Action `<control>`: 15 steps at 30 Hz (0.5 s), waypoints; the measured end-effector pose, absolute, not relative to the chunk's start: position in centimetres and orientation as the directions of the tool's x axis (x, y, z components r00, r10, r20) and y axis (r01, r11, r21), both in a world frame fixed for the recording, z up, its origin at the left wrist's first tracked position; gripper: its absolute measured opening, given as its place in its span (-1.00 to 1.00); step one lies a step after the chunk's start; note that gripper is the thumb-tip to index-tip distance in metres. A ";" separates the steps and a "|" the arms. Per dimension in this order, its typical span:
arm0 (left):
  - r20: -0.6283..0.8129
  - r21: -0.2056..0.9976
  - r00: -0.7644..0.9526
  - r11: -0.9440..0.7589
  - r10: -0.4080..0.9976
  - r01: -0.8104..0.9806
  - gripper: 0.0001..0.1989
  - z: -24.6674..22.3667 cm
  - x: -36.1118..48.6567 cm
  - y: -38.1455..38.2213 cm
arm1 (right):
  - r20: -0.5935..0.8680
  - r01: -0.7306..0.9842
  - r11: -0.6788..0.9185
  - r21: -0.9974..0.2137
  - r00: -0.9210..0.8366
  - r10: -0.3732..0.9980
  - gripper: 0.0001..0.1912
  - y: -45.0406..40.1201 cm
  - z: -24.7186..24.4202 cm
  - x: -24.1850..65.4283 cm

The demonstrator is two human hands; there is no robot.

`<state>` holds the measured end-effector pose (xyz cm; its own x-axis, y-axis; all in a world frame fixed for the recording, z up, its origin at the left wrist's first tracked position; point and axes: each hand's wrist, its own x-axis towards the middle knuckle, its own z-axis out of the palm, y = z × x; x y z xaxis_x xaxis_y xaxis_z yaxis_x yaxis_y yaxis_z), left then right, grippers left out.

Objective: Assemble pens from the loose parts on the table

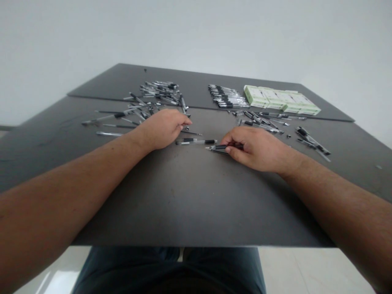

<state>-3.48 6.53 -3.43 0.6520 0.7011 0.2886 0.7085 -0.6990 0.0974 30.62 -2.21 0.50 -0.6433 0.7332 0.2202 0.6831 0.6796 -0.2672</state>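
My right hand [252, 149] is closed around a pen [219, 147] with a black grip, its tip pointing left just above the table. A second thin dark piece shows directly under that pen; whether I hold it too, I cannot tell. My left hand [167, 127] hovers low over the table with thumb and forefinger apart, nothing visible between them. Close by its fingertips lie a thin dark refill [192, 133] and a tiny part [187, 128]. Between my hands rests a clear pen body with a black grip [199, 142], a dark-ended cap beside it.
Loose pens and refills [159, 92] spread across the left of the dark table [190, 204]. At the back right, a row of pens [228, 97] lies beside pale green boxes [280, 99]. More parts [260, 122] lie behind my right hand, and several pens [314, 141] to its right.
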 end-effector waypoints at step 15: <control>-0.029 -0.191 0.688 -0.680 0.725 0.708 -0.52 -0.6 -2.0 9.0 | 0.283 0.686 0.660 -0.308 -0.596 0.752 -0.75 -1.1 0.0 31.2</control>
